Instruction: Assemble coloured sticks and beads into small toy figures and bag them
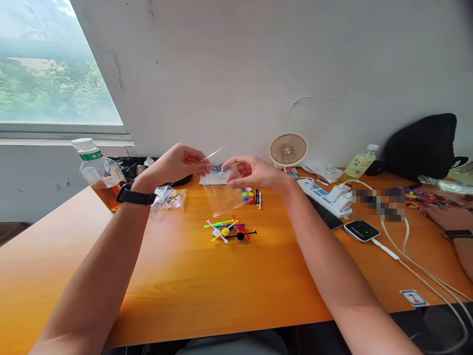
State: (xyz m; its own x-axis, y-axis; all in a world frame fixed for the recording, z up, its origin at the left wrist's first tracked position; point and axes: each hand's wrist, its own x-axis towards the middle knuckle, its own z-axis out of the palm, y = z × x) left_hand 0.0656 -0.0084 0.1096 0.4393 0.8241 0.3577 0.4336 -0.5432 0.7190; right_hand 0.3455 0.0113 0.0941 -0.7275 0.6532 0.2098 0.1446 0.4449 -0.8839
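Note:
My left hand [192, 160] is closed in a pinch on a clear plastic bag [221, 199], near a thin clear strip or flap that sticks up. The thumb and fingers of my right hand [253, 171] are bent around the bag's upper right side. The bag hangs between both hands, above the table, and looks flat. Nearer to me lies a small pile of plastic arrow spinners [225, 230] in white, yellow, green, blue, red and black. Behind the bag's right edge, coloured round pieces and dark arrows [257, 198] lie together.
To the left are a filled clear bag [168, 197] and a tilted-looking drink bottle [100, 182]. A fan [288, 149], power strip [323, 197], white device [361, 230] and cables stand to the right. Another person's hand [449, 219] is near coloured pieces at far right.

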